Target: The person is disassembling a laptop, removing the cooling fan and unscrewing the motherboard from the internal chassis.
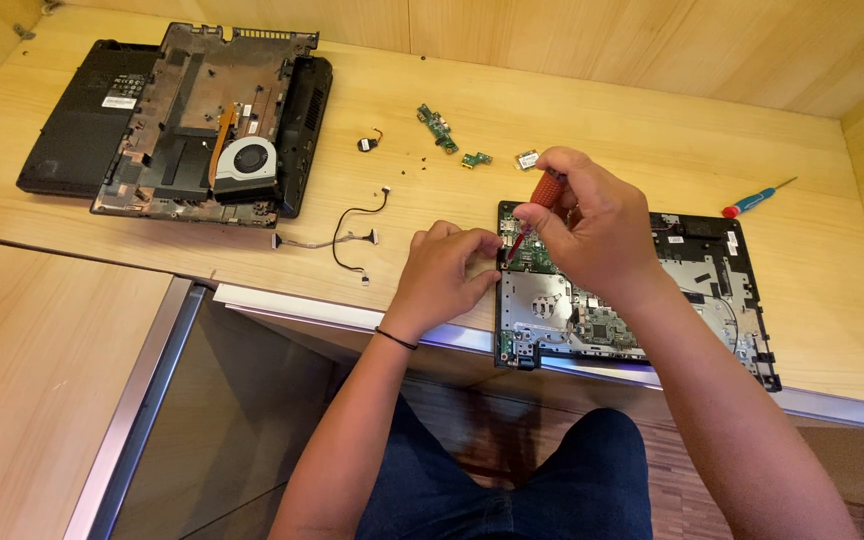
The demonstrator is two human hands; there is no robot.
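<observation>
On wooden desk [592, 120], opened laptop chassis [632, 290] lay at front edge. Right hand [592, 225] was clamped on red-handled screwdriver [542, 200], tip down at chassis's left rear corner. Left hand [442, 270] was curled, fingers pinched on that corner edge, steadying. Step judged: screw work there. Next move needs tip seated square, chassis steady. Second gutted base [202, 125] sat far left.

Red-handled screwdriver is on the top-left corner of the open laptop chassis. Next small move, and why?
Probably keep turning the red-handled screwdriver to back that screw out. The right hand grips the handle with the tip down on the green board in the open laptop chassis, and the left hand braces that corner. Loose screws lie on the desk.
</observation>
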